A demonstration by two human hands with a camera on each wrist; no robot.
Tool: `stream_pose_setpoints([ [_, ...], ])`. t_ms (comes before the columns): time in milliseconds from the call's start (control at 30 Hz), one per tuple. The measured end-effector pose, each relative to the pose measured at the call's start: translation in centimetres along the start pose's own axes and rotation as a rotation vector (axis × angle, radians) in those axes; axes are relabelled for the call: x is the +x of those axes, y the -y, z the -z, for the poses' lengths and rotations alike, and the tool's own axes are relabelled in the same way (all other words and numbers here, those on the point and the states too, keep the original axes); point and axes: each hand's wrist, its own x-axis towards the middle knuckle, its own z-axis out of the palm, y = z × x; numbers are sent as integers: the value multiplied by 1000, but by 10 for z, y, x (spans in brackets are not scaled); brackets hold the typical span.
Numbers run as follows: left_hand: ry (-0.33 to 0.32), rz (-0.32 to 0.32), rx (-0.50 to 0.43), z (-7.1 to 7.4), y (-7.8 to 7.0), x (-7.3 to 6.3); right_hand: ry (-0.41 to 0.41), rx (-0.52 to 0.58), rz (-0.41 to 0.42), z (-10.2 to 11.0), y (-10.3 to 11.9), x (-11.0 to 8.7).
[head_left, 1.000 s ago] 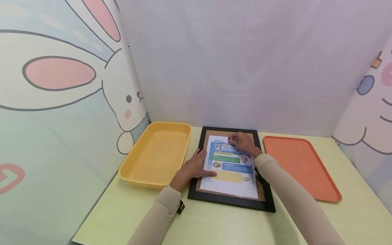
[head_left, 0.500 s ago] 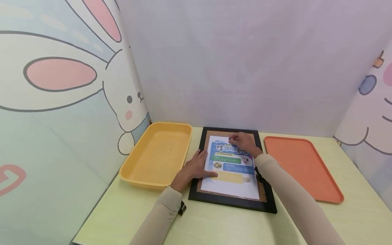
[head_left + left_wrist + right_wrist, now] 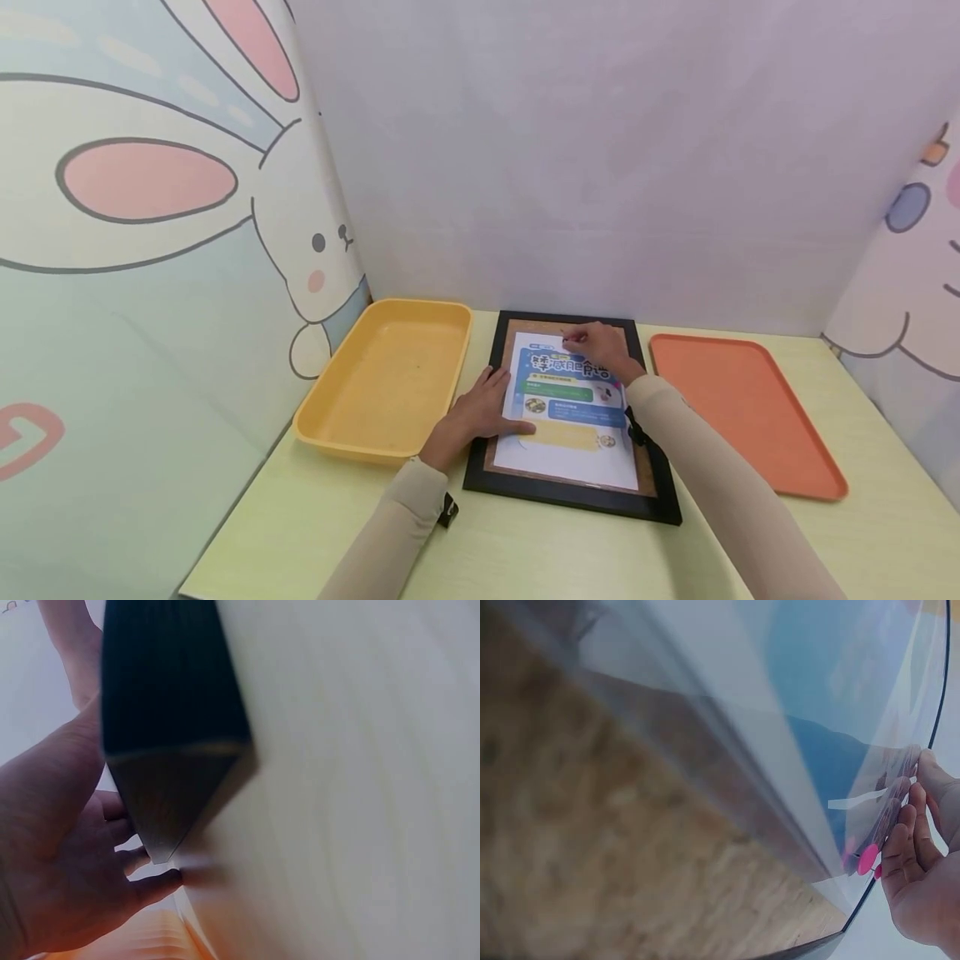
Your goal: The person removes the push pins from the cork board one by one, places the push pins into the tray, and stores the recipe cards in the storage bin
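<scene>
A printed poster lies on a cork board with a black frame, flat on the table. In the right wrist view, clear film covers it, close to the camera. My left hand rests spread over the frame's left side, its thumb on the poster; the left wrist view shows this hand beside the frame's lower corner. Near the poster's top edge, my right hand pinches a small dark pin-like thing, too small to make out fully. A pink pushpin head shows near its fingers.
A deep yellow tray stands to the left of the board. On the right lies a shallow orange tray. Printed cloth walls enclose the pale wooden table at the back and sides.
My right fingertips have turned slightly at the same spot by the poster's top. The left hand and board stay put, and the head view shifts only a little.
</scene>
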Motion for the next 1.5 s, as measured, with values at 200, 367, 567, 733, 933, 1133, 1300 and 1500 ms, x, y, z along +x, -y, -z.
stream_pose_setpoints([
  [200,3,0,5,0,-2,1,3,34,-26,3,0,-2],
  [367,7,10,4,-1,-1,1,11,31,-32,1,0,1],
  [567,5,6,-1,-2,0,2,23,14,-54,0,0,4],
  [733,8,7,-1,-1,-1,2,33,16,-81,1,1,6],
  [933,4,10,-6,-1,-2,2,42,19,-83,1,2,6],
  [1133,6,8,-10,-1,-3,3,37,28,-77,4,2,3],
  [1300,6,9,-7,-3,-1,4,36,24,-74,3,3,2],
  [1500,-3,-12,-10,-2,0,4,41,35,-78,3,5,-1],
])
